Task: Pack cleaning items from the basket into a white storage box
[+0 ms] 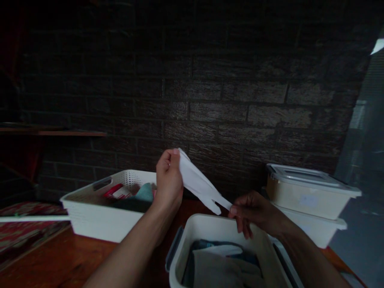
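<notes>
A white glove (pixel 198 182) is stretched between my two hands, slanting down to the right. My left hand (pixel 169 174) is closed on its upper, cuff end. At the lower right, my right hand (pixel 252 212) pinches the tip of one glove finger, while another finger of the glove hangs free. Below them stands an open white bin (pixel 222 224) with clip handles at its sides. Inside it lie a pale glove (pixel 216 266) and some dark cloth, partly cut off by the lower frame edge.
To the left stands a white perforated basket (pixel 102 218) holding a teal cloth (pixel 145 194) and a red-and-white item (pixel 118 192). Two stacked lidded boxes (pixel 309 198) are at the right. A dark brick wall (pixel 210 100) rises behind the wooden table (pixel 72 256).
</notes>
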Demonstrator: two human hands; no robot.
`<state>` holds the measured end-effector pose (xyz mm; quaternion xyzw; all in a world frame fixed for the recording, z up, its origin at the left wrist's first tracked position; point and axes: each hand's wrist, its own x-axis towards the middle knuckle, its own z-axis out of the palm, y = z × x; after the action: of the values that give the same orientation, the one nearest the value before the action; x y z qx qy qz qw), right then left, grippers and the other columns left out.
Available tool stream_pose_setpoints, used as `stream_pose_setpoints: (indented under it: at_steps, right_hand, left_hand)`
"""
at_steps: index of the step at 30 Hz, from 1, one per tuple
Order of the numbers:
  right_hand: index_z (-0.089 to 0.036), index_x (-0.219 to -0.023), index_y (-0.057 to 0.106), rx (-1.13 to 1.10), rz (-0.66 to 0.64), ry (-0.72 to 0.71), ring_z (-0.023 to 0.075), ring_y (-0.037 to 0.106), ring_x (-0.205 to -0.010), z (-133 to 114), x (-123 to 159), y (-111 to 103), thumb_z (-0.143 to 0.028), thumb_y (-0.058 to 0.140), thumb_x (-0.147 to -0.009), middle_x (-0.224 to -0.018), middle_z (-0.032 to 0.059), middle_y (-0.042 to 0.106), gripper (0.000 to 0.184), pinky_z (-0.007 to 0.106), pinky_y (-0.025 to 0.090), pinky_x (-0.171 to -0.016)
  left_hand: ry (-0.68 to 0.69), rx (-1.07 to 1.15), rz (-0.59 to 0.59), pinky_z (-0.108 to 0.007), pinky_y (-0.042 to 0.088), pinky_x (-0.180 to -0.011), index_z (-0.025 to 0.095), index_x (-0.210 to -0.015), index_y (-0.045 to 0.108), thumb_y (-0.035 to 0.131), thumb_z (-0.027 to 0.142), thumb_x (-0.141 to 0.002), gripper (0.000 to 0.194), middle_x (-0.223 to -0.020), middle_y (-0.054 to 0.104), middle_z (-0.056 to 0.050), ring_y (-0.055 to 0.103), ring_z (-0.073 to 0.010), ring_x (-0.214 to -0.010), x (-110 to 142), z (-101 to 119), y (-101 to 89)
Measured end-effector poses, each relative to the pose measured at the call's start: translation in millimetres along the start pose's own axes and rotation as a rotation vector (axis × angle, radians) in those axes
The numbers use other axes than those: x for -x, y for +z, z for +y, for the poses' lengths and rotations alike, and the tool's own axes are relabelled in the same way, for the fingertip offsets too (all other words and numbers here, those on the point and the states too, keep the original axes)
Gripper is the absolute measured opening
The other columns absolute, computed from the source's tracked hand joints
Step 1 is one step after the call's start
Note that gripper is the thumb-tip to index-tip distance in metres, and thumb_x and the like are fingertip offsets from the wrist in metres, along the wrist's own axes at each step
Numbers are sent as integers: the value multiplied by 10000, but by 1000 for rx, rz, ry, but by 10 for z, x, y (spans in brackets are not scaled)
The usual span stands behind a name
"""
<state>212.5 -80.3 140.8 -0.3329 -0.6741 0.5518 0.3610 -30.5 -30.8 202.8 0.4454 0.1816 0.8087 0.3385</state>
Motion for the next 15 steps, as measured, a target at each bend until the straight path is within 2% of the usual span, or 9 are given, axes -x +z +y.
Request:
stream_pose_setpoints:
  at_steps: [4, 8, 10, 13, 15]
  right_hand:
    - [-88, -860, 709, 19, -79, -42, 136, 686, -591, 20, -65, 110, -432, 723, -879, -800, 99, 748, 345, 205, 521, -500]
    - [-85, -959, 722, -33, -233, -25, 158, 712, -724, 13, -93, 217, -458, 767, -830, -982, 134, 749, 398, 230, 550, -589]
    - [-81, -930, 719, -67, -249, 6, 125, 682, -649, 15, -87, 242, -438, 787, -815, -912, 116, 753, 381, 211, 529, -565]
    - [-77, -835, 711, -53, -183, 32, 76, 609, -526, 38, -73, 236, -383, 793, -819, -740, 65, 730, 317, 173, 486, -508]
    - [-75, -798, 710, -40, -151, 42, 80, 607, -503, 65, -68, 208, -372, 791, -822, -697, 61, 725, 308, 172, 484, -491]
  left_hand:
    - [-98, -59, -129, -181, 284, -465, 197, -804, 542, 636, 458, -918, 300, -624, 430, 51, 359, -80, -525, 270, -64, 116]
    - [-109, -107, -169, -183, 279, -447, 203, -814, 537, 606, 491, -933, 319, -614, 423, 52, 353, -83, -514, 401, -50, 155]
    - [-104, -114, -170, -183, 281, -448, 204, -815, 534, 602, 487, -937, 315, -612, 421, 53, 350, -82, -512, 415, -40, 159]
    - [-80, -131, -174, -181, 298, -464, 202, -813, 533, 601, 471, -942, 306, -622, 427, 52, 358, -81, -522, 391, -61, 146]
    - [-58, -142, -171, -181, 312, -476, 201, -816, 538, 595, 470, -946, 304, -634, 438, 48, 372, -83, -535, 333, -98, 116]
